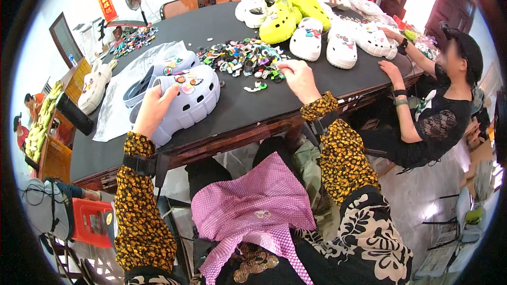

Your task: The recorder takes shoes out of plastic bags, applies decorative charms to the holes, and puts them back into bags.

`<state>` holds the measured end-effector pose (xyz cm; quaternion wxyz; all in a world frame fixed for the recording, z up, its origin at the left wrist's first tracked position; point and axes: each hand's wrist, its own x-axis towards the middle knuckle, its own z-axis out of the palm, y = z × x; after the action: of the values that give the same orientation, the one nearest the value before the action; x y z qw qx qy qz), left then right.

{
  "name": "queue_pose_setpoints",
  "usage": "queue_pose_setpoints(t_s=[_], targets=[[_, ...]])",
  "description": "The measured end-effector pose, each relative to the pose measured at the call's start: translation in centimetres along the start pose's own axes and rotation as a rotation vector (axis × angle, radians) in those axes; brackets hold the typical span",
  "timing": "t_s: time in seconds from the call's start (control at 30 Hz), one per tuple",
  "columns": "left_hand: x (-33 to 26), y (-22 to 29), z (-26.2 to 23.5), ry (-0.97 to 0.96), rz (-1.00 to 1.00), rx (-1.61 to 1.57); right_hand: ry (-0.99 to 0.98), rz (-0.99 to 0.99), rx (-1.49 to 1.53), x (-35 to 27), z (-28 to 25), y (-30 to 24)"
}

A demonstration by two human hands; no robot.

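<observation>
My left hand (153, 106) grips a lavender foam clog (198, 101) at the table's near left, its thumb on top beside the colourful shoe charms (187, 85) fixed to the toe. A second lavender clog (182, 63), also with charms, lies just behind it. To the right, my right hand (301, 80) is raised at the near side of a heap of small loose charms (237, 55). Its thumb and index finger are pinched together; whatever lies between them is too small to make out. A few stray charms (256, 87) sit between the heap and the table's edge.
Clear plastic wrap (113, 100), a white clog (95, 87) and a black cylinder (74, 113) occupy the dark table's left end. Lime clogs (277, 24) and several white clogs (340, 50) stand at the back right. A co-worker (433, 100) reaches over the table's right side.
</observation>
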<state>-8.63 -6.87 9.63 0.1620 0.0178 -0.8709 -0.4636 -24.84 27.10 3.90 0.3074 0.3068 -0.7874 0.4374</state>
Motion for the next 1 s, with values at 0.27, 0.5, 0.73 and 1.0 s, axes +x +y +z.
queue_pose_setpoints(t_s=[0.27, 0.5, 0.73, 1.0], targets=[[-0.1, -0.1, -0.3, -0.002, 0.008, 0.041, -0.341, -0.286, -0.14, 0.3, 5.9, -0.8], [-0.4, 0.5, -0.2, -0.005, -0.058, 0.022, -0.429, -0.055, 0.004, -0.3, 4.1, -0.2], [0.1, -1.0, -0.1, -0.015, -0.014, -0.073, -0.194, 0.305, 0.431, -1.1, 2.9, -1.0], [-0.2, -0.1, -0.3, 0.001, -0.036, 0.04, -0.131, 0.405, 0.792, -1.4, 2.3, -0.7]])
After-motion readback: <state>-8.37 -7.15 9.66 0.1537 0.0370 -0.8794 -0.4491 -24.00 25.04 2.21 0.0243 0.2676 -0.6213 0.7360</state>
